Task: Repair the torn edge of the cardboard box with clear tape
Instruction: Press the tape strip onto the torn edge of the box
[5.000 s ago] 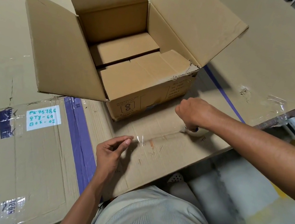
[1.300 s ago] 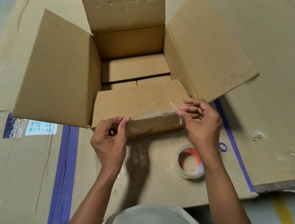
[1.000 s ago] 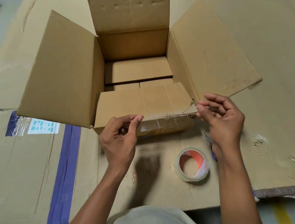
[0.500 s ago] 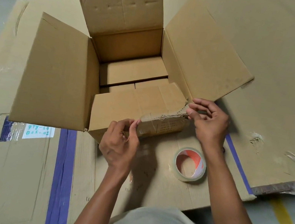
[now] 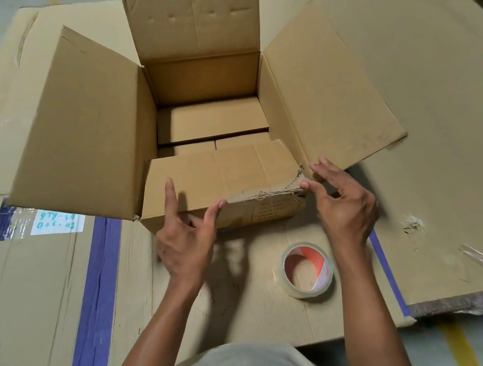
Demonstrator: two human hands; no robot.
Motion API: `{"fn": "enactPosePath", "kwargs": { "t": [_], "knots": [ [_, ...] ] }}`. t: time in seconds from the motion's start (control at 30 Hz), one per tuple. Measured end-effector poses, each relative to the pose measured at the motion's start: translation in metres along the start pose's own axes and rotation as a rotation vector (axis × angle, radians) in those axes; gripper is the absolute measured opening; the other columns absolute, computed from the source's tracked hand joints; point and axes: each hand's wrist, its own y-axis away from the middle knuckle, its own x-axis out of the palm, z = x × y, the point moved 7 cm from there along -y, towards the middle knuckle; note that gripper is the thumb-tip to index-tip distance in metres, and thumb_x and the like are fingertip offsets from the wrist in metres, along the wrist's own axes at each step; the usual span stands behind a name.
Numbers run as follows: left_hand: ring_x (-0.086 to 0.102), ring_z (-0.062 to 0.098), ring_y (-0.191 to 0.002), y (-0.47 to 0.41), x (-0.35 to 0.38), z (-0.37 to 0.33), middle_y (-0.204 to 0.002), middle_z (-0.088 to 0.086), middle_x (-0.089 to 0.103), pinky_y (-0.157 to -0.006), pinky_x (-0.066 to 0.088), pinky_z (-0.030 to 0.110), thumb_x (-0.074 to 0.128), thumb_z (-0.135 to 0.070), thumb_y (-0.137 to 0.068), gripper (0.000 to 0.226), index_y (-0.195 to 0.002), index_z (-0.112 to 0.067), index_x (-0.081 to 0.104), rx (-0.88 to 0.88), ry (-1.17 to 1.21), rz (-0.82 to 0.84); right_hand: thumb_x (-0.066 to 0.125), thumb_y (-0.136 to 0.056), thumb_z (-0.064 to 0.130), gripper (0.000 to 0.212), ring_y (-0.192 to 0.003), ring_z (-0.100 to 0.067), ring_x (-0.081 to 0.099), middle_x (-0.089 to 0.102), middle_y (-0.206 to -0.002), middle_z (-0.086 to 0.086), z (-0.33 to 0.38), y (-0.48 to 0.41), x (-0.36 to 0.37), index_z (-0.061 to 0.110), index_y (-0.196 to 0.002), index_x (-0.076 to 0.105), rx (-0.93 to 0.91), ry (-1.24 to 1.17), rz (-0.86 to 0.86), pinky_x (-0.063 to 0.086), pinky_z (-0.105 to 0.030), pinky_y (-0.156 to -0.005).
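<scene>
At the near right corner of the cardboard box (image 5: 210,133), the torn edge (image 5: 267,194) is under tape. Both grips wide: left hand (image 5: 185,232) and right hand (image 5: 343,204) empty. Press tape down outward, avoiding creases. Tape roll (image 5: 306,270) lies nearby on the counter (image 5: 436,119).

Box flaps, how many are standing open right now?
3: left flap spread outward, far flap upright, right flap leaning outward. The near flap is folded inward.

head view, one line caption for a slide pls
Both hands open at cardboard box's torn edge; tape roll beside.
</scene>
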Motion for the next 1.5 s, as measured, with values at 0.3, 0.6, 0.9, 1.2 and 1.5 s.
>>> {"fn": "enactPosePath", "kwargs": {
  "t": [0.3,0.6,0.9,1.2,1.5],
  "knots": [
    [0.047,0.010,-0.054,0.011,-0.010,-0.016,-0.060,0.004,0.053,-0.059,0.046,0.031,0.075,-0.017,-0.096,0.034,-0.130,-0.018,0.069,0.284,0.370,-0.069,0.060,-0.086,-0.009,0.034,-0.099,-0.020,0.074,0.078,-0.109,-0.003,0.034,0.008,-0.008,0.010,-0.105,0.081,-0.334,-0.007,-0.054,0.057,-0.025,-0.088],
    [0.060,0.036,-0.132,0.030,0.085,-0.059,-0.139,0.016,0.066,-0.109,0.048,0.048,0.067,-0.003,-0.096,0.041,-0.136,-0.004,0.064,1.209,-0.308,0.238,0.085,-0.076,-0.002,0.031,-0.101,-0.027,0.071,0.079,-0.106,-0.007,0.025,0.005,0.031,0.008,-0.105,0.081,-0.510,0.068,0.306,0.059,-0.036,-0.088],
    [0.069,0.026,-0.123,0.004,0.054,-0.029,-0.130,0.010,0.072,-0.100,0.058,0.045,0.052,-0.031,-0.110,0.034,-0.129,-0.011,0.072,1.351,-0.379,0.038,0.065,-0.089,-0.009,0.036,-0.114,-0.034,0.062,0.077,-0.115,-0.006,-0.003,0.016,0.028,0.006,-0.120,0.076,-0.586,0.128,0.127,0.053,-0.034,-0.093],
    [0.068,0.020,-0.124,-0.011,0.029,-0.009,-0.129,0.000,0.073,-0.099,0.057,0.042,0.070,-0.025,-0.101,0.029,-0.129,-0.019,0.074,1.332,-0.259,0.028,0.057,-0.089,0.008,0.028,-0.098,-0.032,0.065,0.081,-0.093,-0.006,-0.003,0.008,0.026,0.008,-0.100,0.082,-0.471,0.029,0.065,0.059,-0.046,-0.072],
    [0.068,0.021,-0.124,-0.017,0.022,-0.009,-0.128,-0.001,0.074,-0.104,0.055,0.040,0.069,-0.023,-0.100,0.028,-0.128,-0.021,0.074,1.190,-0.223,0.116,0.071,-0.081,-0.014,0.042,-0.097,-0.023,0.052,0.078,-0.107,-0.007,0.015,0.033,0.028,0.005,-0.119,0.074,-0.325,0.226,0.010,0.050,-0.027,-0.072]
  ]
}}
